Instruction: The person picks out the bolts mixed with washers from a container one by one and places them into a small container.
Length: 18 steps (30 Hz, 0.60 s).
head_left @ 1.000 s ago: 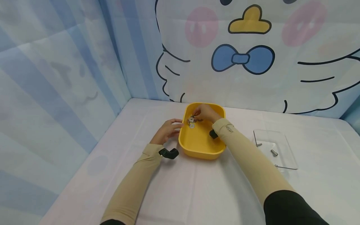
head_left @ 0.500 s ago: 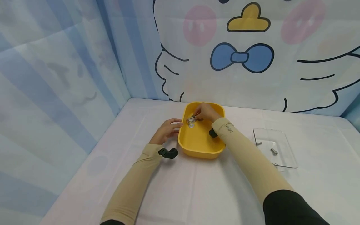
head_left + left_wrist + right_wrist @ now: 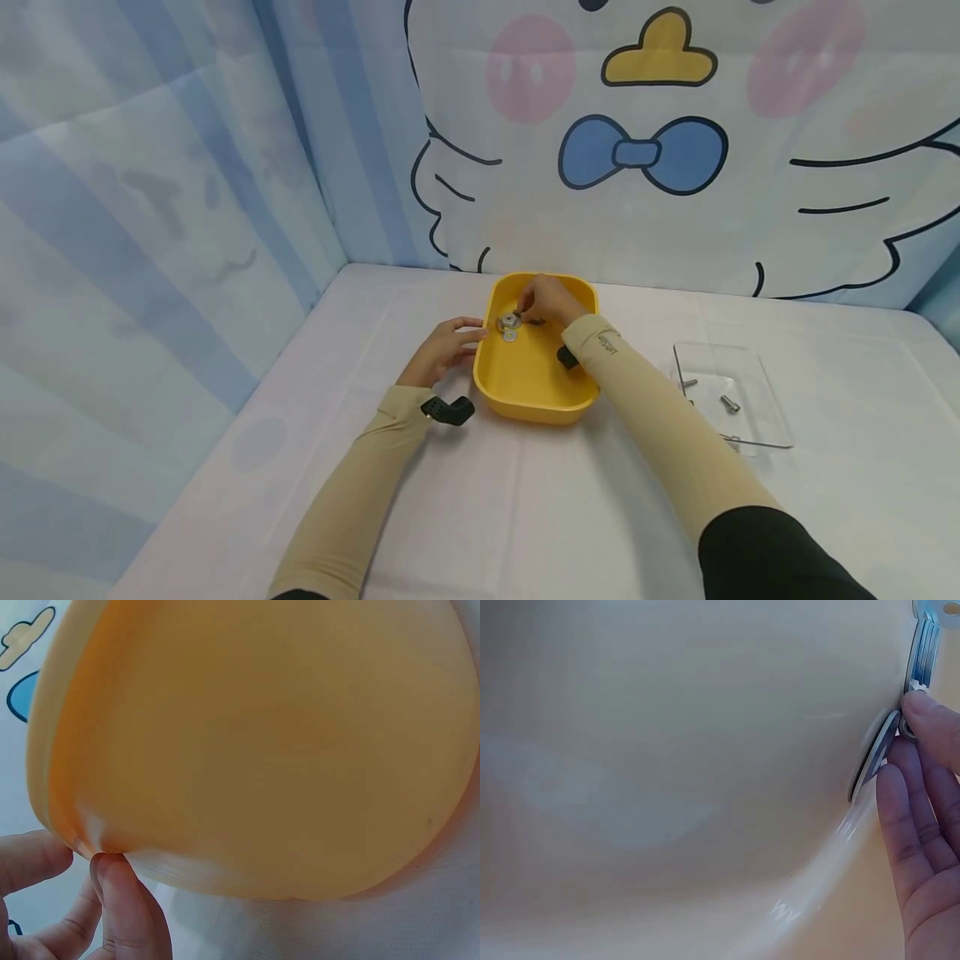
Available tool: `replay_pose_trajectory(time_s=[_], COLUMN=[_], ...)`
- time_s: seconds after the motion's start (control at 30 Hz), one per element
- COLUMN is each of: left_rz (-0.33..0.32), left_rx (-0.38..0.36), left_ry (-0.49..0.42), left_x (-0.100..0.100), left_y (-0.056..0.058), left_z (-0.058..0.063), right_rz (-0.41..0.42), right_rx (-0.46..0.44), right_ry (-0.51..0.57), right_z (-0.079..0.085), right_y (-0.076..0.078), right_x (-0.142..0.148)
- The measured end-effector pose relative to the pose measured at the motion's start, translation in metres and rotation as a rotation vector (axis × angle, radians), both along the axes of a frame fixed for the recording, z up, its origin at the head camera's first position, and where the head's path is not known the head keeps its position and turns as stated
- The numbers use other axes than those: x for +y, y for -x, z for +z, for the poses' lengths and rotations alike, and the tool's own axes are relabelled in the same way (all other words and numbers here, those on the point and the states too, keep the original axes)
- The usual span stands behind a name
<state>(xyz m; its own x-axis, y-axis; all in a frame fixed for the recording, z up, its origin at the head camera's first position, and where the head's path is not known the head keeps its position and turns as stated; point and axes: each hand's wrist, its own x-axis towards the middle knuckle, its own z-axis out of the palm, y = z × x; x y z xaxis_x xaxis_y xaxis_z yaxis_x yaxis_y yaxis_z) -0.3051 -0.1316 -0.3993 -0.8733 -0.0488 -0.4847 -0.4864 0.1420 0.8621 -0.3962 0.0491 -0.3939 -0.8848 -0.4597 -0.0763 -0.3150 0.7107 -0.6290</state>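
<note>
My left hand [image 3: 441, 350] is at the left side of a yellow tray [image 3: 532, 412]. In the left wrist view, the fingertips [image 3: 120, 889] touch the tray's outer wall [image 3: 262, 750], fingers extended. Reaching inside the tray, my right hand [image 3: 551, 300] pinches a small metal piece [image 3: 908, 729] between thumb and fingers; its exact kind I cannot tell. Close to those fingertips are round metal washers [image 3: 510, 336], and the right wrist view has a large flat washer [image 3: 871, 761] leaning by the tray wall and a stack of washers [image 3: 924, 656] beyond the thumb.
To the right of the tray stands a clear plastic box [image 3: 772, 408]. In it lie a metal bolt [image 3: 730, 404] and other small metal parts. A printed cloth wall [image 3: 622, 242] rises right behind the tray, and another cloth [image 3: 247, 250] hangs at the left.
Both hands and the tray stay nearly in place. The head view has shifted very slightly, and the right fingers stay at the washers.
</note>
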Motion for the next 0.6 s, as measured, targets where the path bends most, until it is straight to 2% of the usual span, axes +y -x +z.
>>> replay_pose_trajectory(time_s=[0.2,0.6], left_rz=[0.003,-0.018], left_rx=[-0.001,0.027], left_ry=[-0.008,-0.01], left_x=[-0.0005,-0.0009], left_y=[-0.0003,-0.0012], left_z=[0.0006,-0.0002], right_rz=[0.02,0.003], right_rx=[0.03,0.071], right_ry=[0.002,0.055], right_z=[-0.0017,-0.0057], right_y=[0.0018,0.0051], right_x=[0.001,0.0026])
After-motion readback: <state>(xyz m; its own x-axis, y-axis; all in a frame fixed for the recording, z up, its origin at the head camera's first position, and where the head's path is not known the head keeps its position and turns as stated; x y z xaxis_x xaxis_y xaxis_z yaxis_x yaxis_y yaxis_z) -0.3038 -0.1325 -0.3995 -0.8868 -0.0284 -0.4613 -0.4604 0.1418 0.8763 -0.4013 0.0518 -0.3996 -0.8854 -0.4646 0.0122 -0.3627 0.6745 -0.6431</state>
